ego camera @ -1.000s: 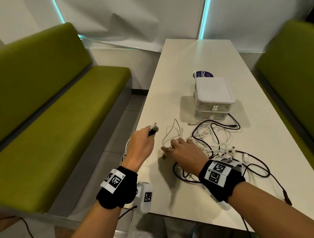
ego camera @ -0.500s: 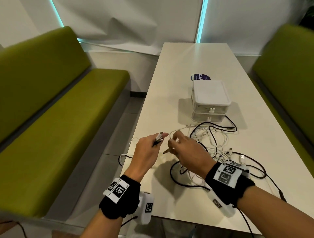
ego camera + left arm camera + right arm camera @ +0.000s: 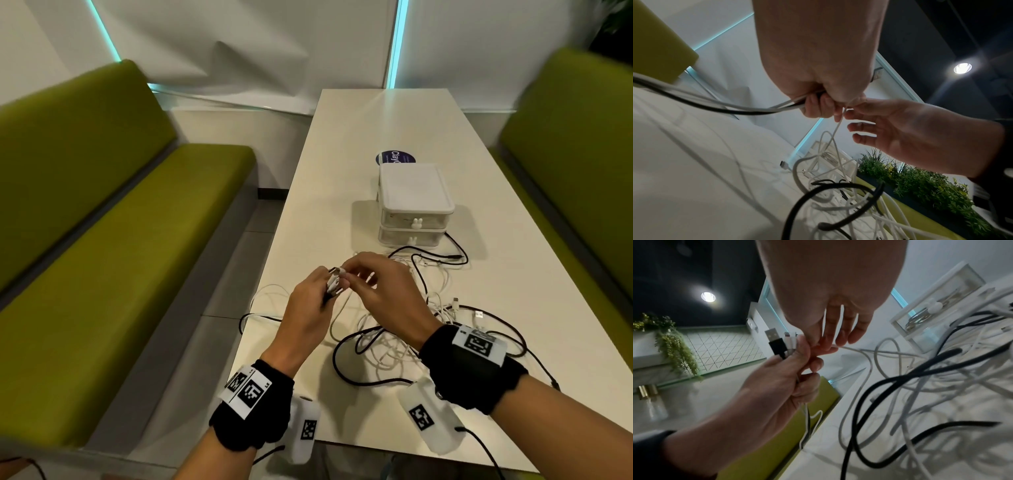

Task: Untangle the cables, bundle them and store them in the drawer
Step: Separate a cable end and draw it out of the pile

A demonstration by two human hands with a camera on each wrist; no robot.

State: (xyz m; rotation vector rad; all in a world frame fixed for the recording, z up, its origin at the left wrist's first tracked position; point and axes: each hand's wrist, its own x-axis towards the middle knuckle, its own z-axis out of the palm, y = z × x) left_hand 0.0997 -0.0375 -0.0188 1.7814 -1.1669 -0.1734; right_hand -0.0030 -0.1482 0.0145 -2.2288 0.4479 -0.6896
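A tangle of black and white cables (image 3: pixel 407 329) lies on the white table (image 3: pixel 342 192) in front of me. My left hand (image 3: pixel 308 305) is raised above the table's left edge and grips several cable ends: a black USB plug (image 3: pixel 774 340) and white plugs (image 3: pixel 790 339) stick up from its fist. My right hand (image 3: pixel 380 291) meets it and pinches the end of a thin white cable (image 3: pixel 855 350) between thumb and forefinger, its other fingers spread. The small white two-drawer box (image 3: pixel 414 202) stands beyond the tangle, both drawers closed.
Green benches (image 3: pixel 102 240) flank the table on both sides. A dark round sticker (image 3: pixel 394 158) lies behind the drawer box. Some cables hang over the table's left edge (image 3: pixel 263 301). A black cable end (image 3: pixel 455 256) lies by the box's right corner.
My right hand lifted off the table with a white cable end and came up against the left hand. The left hand, still holding the plugs, shifted right toward it.
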